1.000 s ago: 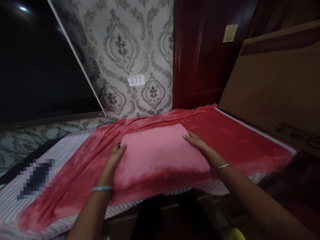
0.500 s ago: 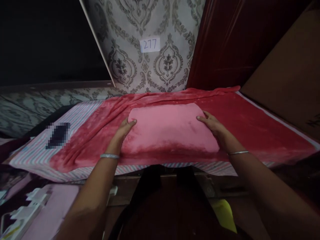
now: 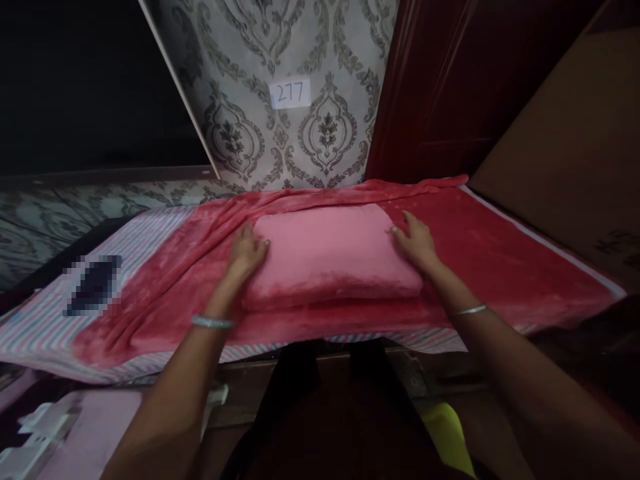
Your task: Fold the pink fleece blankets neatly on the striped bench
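A folded pink plush cloth [image 3: 325, 250] lies as a thick flat rectangle on the red plush blanket [image 3: 465, 247]; whether it is a garment or a small blanket I cannot tell. At its left side is my left hand [image 3: 246, 250], fingers apart, the thumb by the cloth's edge. My right hand [image 3: 416, 241] is at the opposite side with fingers spread and the thumb near the upper right corner. Neither hand grips the cloth. Each wrist wears a thin bracelet.
A striped sheet [image 3: 150, 233] shows under the blanket, with a dark blurred-out object [image 3: 94, 285] on it. Behind are a patterned wall with a "277" label [image 3: 290, 93], a black screen [image 3: 95, 87] and a red panel [image 3: 450, 87]. A cardboard box [image 3: 570, 153] stands right.
Both hands have loosened from the folded cloth's sides, their fingers spreading. The cloth rests flatter on the blanket. The whole view has shifted slightly.
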The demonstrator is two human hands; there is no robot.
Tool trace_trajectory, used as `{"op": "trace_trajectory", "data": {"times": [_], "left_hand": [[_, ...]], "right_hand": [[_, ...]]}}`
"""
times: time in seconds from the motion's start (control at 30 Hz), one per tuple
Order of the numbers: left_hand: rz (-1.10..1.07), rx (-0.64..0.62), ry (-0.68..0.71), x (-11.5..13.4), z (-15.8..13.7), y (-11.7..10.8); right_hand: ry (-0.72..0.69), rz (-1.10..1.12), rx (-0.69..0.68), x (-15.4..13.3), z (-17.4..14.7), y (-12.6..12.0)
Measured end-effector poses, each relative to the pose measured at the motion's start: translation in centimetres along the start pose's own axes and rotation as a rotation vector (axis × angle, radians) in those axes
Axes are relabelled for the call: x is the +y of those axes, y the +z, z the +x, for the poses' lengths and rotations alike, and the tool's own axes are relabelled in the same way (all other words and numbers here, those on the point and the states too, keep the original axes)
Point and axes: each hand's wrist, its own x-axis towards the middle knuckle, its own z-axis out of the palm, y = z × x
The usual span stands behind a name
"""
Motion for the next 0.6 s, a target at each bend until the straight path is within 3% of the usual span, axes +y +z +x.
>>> {"op": "trace_trajectory", "data": {"times": [0.1, 0.2, 0.37, 0.6], "left_hand": [[0.249, -0.064, 0.325, 3.4, -2.5, 1.3], [0.418, -0.227, 0.453, 6.0, -5.0, 3.7], [0.577, -0.34, 0.45, 5.1, -6.3, 7.4], [0.579, -0.334, 0.46, 3.8, -6.2, 8.0]], "right_hand": [[-0.394, -0.194, -0.048, -3.5, -2.9, 0.6], [-0.559, -0.325, -0.213, -6.3, -5.5, 2.5], [-0.544, -0.405, -0.369, -6.1, -7.3, 5.3], [-0.517, -0.378, -0.369, -5.2, -7.4, 5.6]]}}
